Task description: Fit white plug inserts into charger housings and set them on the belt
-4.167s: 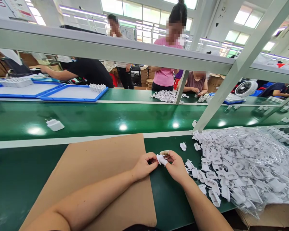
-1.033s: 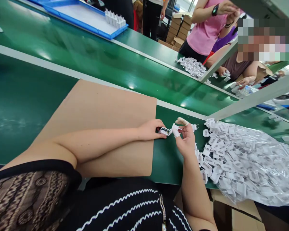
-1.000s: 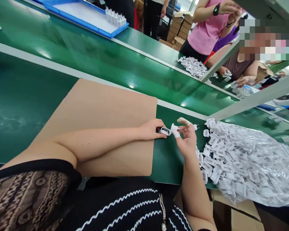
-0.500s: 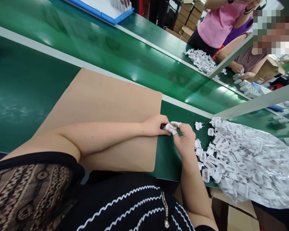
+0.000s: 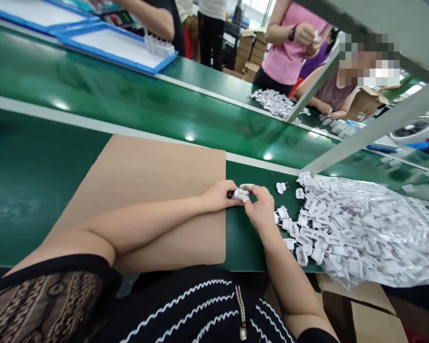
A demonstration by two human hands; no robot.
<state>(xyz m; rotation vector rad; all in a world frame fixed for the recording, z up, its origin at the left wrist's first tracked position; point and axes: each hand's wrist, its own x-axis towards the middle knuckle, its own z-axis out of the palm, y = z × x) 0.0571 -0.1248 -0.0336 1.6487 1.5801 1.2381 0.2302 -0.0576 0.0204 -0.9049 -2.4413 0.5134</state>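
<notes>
My left hand (image 5: 219, 195) and my right hand (image 5: 261, 209) meet over the green bench, both pinched on one small white plug part (image 5: 240, 194). White finger cots cover my right thumb and forefinger. The hands sit at the right edge of a brown cardboard sheet (image 5: 146, 186). A big heap of the same white plug parts (image 5: 346, 228) lies on clear plastic just right of my right hand, and one loose part (image 5: 280, 187) lies near it.
A green conveyor belt (image 5: 146, 102) runs beyond the bench. Blue trays (image 5: 117, 45) with white parts stand across it, where other people work by another pile of parts (image 5: 271, 101). A grey frame strut (image 5: 364, 138) slants above the heap. Cardboard boxes (image 5: 364, 314) sit below, right.
The two hands have come together and closed on the white part; a second ago my right fingers were spread. The view has swung up slightly.
</notes>
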